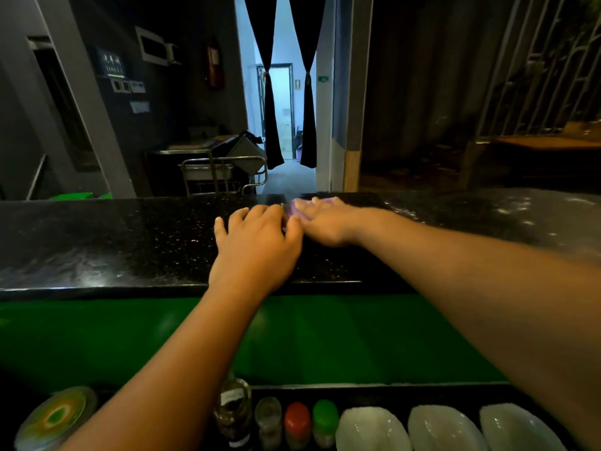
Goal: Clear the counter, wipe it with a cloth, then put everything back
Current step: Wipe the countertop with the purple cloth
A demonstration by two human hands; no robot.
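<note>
The black speckled counter [130,242] runs across the middle of the view, with wet streaks on its surface. A pale pink cloth [291,207] lies near its far edge, mostly hidden and blurred. My right hand [325,224] lies flat on top of the cloth, fingers stretched toward the left, pressing it onto the stone. My left hand [257,244] rests on the counter right beside it, fingers spread and loosely bent, its thumb touching the right hand at the cloth's edge.
Below the counter's green front panel [325,336], a lower shelf holds a glass jar [234,408], small bottles with a red cap [296,415] and a green cap [325,411], three white bowls [370,428] and a round colourful lid [55,415]. A metal cart [221,172] stands beyond the counter.
</note>
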